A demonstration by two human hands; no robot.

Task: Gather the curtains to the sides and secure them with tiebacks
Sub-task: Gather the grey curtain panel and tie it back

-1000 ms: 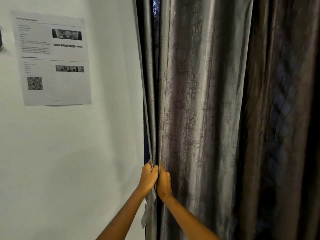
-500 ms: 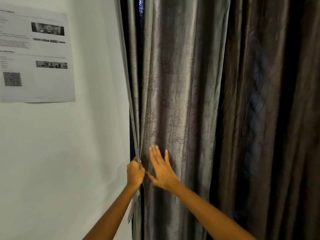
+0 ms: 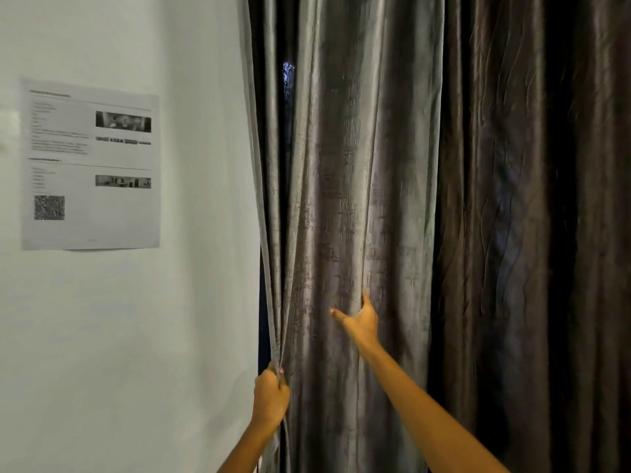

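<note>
A long grey, shiny curtain (image 3: 345,172) hangs in folds from top to bottom, just right of a white wall. My left hand (image 3: 270,396) grips the curtain's left edge low down, fingers curled round the bunched hem. My right hand (image 3: 360,320) is higher and further right, reaching into a fold of the curtain; its thumb sticks out to the left and its fingers are hidden behind the cloth. A darker brownish curtain (image 3: 519,233) hangs to the right. No tieback is in view.
The white wall (image 3: 191,302) fills the left side, with a printed paper sheet (image 3: 90,165) stuck on it. A narrow dark gap (image 3: 288,83) shows behind the curtain's left folds.
My right hand has left the curtain's edge, opened, and moved up and to the right into a fold. My left hand keeps its grip on the edge.
</note>
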